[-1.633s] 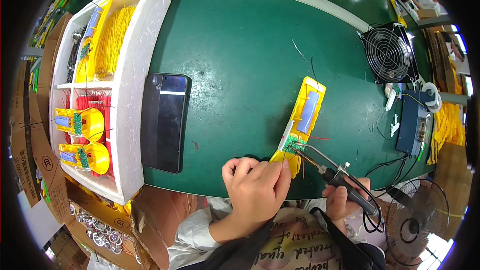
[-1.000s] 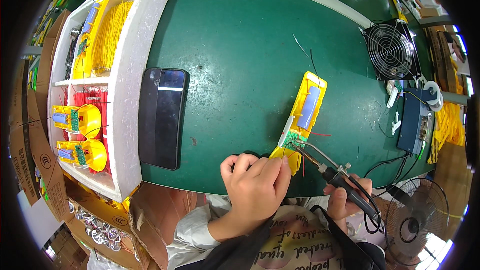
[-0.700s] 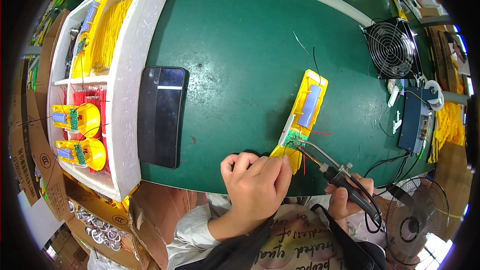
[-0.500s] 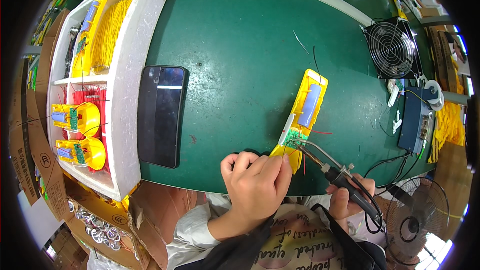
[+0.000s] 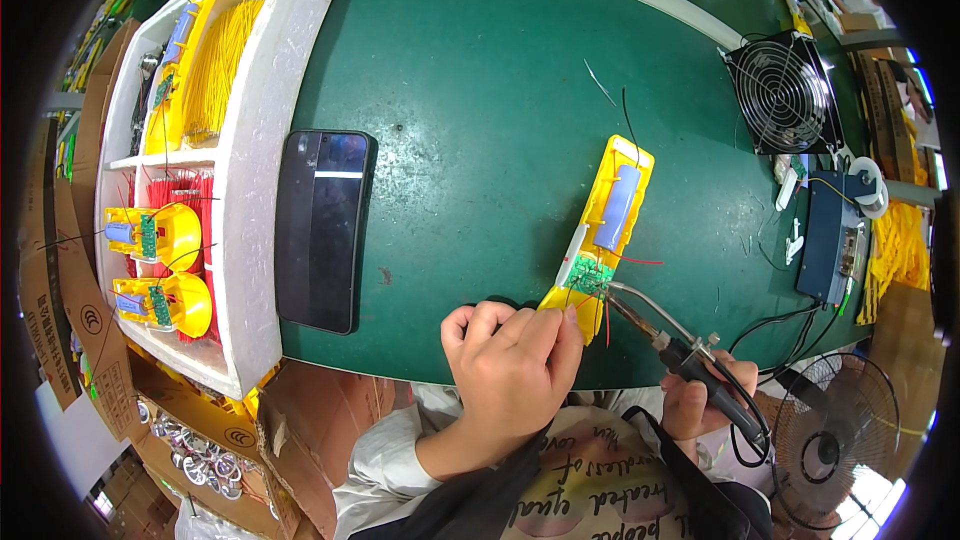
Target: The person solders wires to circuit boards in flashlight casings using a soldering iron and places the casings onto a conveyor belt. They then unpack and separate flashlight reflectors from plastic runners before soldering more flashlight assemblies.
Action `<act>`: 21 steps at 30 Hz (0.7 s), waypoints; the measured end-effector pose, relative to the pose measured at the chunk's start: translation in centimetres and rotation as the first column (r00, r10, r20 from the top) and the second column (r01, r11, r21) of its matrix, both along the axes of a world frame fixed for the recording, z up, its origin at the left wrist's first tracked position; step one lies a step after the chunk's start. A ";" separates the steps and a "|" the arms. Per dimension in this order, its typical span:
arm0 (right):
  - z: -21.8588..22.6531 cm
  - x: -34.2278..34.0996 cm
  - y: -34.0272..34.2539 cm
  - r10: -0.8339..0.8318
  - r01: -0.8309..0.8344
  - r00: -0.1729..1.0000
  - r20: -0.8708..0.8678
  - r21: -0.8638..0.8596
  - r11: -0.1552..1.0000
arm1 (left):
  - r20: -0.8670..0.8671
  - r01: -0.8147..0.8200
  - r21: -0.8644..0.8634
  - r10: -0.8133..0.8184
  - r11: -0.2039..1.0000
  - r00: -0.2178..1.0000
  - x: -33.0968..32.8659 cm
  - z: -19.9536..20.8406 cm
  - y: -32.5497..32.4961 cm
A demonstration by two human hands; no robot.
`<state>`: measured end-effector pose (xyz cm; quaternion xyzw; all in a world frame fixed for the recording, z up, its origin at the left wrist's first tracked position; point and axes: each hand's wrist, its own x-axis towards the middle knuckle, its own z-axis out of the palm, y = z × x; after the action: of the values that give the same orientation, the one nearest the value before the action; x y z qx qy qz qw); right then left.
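Note:
A yellow plastic housing (image 5: 630,155) lies tilted on the green bench, with a blue cylindrical battery (image 5: 617,206) along its middle. Toward its near end sits a small green circuit board (image 5: 588,275) with thin red and black wires. My left hand (image 5: 512,365) is closed at that near end, thumb and forefinger pressed on the housing; part of what lies under the fingers is hidden. In my right hand (image 5: 708,398) is a soldering iron (image 5: 690,364) with a curved metal tube beside its shaft. Its tip points at the board's right edge; I cannot tell if they touch.
At left stands a white foam box (image 5: 265,140) holding yellow and red wires and similar yellow housings. Beside it lies a black phone (image 5: 322,230). On the right are a square black fan (image 5: 782,92), a blue box-shaped unit (image 5: 832,245), a solder spool (image 5: 870,188) and a round fan (image 5: 830,440).
The soldering iron and my right hand have shifted slightly right and down, drawing the tip from over the board to its right edge. My left hand stays nearly still.

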<state>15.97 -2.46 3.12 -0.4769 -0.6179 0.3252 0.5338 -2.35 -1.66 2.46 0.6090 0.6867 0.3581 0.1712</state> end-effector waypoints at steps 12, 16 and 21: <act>-0.1 0.6 -0.3 -0.070 0.072 0.997 -0.033 0.045 0.996 | -0.006 -0.019 -0.028 0.019 0.999 1.000 0.3 0.3 -0.1; 0.0 1.0 -0.3 -0.099 0.102 0.994 -0.049 0.071 0.992 | -0.025 -0.066 -0.001 0.066 0.998 0.998 0.5 -0.1 -0.1; -0.1 2.3 0.0 -0.237 0.242 0.966 -0.100 0.052 0.969 | -0.050 -0.065 0.037 0.067 0.997 0.997 0.7 -0.8 -0.2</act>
<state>18.23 -2.48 3.00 -0.5153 -0.5403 0.2603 0.6121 -1.69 -1.89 1.67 0.5978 0.7042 0.3601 0.1309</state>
